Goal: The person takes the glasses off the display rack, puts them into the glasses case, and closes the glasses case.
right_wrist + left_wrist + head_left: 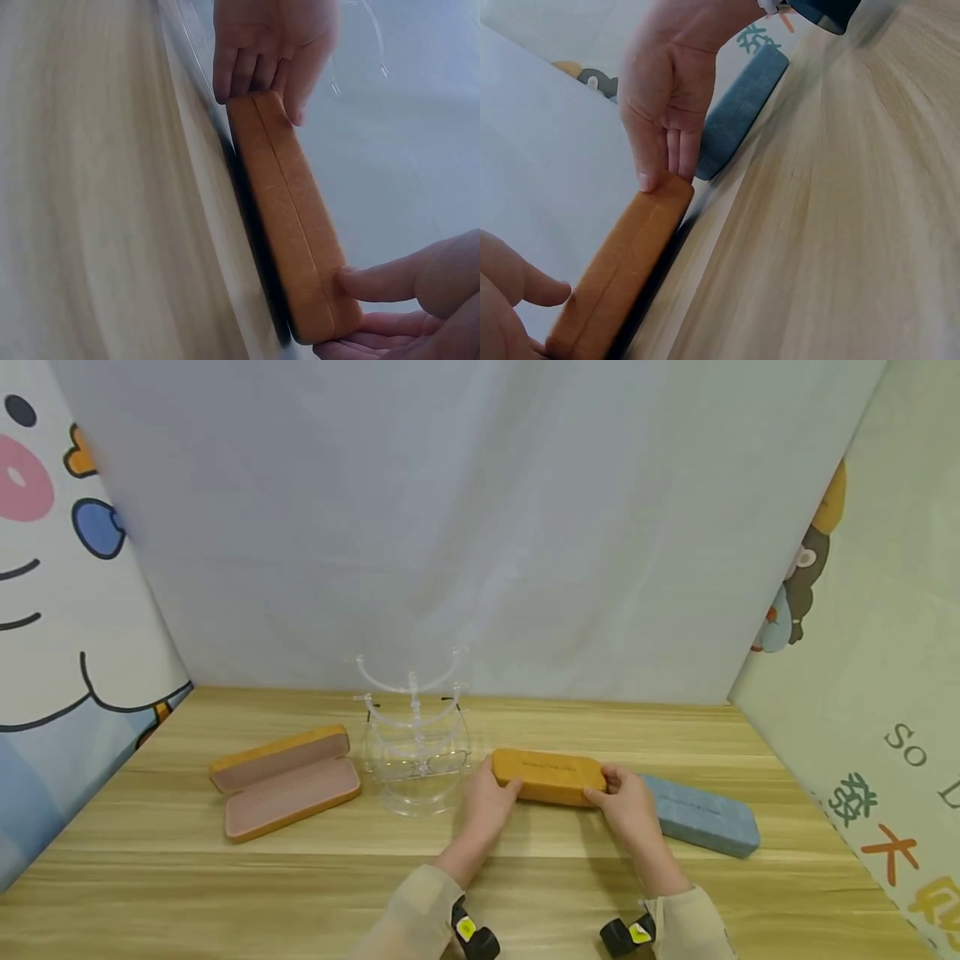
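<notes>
Both hands hold a closed orange-yellow glasses case [551,777], one at each end, right of centre on the table. My left hand [486,802] grips its left end, the thumb on the near edge. At the opposite end, my right hand [630,803] pinches it between thumb and fingers. A seam runs along the case's side in the right wrist view, where a dark shadow lies along its underside. Just beyond my right hand lies a closed blue glasses case [708,818], partly covered by that hand in the head view.
Left of my hands stands a clear tiered display stand [415,718] with thin-framed eyeglasses [447,763] on a lower tier. Farther left, another orange-yellow case [300,802] lies with its lid up, showing a pink lining. A pale curtain [465,527] hangs behind the wooden table [300,893].
</notes>
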### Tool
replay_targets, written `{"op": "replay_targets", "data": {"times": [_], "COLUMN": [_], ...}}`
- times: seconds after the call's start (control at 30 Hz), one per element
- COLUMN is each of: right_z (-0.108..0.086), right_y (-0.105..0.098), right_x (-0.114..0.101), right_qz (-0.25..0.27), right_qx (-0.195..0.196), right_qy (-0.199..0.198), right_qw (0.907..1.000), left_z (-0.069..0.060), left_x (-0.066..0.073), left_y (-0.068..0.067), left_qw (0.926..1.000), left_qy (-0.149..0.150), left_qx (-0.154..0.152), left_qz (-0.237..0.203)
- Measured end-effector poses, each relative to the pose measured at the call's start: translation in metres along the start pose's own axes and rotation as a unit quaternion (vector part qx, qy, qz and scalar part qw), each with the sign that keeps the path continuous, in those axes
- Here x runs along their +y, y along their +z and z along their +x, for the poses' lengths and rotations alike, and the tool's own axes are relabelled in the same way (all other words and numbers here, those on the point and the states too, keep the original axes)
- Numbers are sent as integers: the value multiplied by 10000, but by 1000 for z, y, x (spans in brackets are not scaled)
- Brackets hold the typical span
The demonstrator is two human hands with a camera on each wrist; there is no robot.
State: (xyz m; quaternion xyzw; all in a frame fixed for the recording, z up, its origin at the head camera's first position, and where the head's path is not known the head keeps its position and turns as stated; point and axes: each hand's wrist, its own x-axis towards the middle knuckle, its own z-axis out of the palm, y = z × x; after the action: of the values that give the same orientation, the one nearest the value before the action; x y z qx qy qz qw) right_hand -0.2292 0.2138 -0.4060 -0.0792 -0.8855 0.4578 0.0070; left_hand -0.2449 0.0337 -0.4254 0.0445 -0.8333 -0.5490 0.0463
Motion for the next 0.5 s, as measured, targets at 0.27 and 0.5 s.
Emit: {"op": "replay_targets", "data": {"times": [0.27, 0.5], "right_z": [-3, -6], "right_y": [3, 12], "right_x": [-2, -17], "right_qz": [-444, -838], "right_qx": [224, 698], "right_qy": [-259, -999], "right_qw": [9984, 9890], "left_z": [-1, -9], "left_x": [-1, 8], "left_y": [-13, -36], "left_qw": [9976, 9957], "left_qy": [-2, 258], "left_qx": [-562, -863], "left_qz": [-397, -204]}}
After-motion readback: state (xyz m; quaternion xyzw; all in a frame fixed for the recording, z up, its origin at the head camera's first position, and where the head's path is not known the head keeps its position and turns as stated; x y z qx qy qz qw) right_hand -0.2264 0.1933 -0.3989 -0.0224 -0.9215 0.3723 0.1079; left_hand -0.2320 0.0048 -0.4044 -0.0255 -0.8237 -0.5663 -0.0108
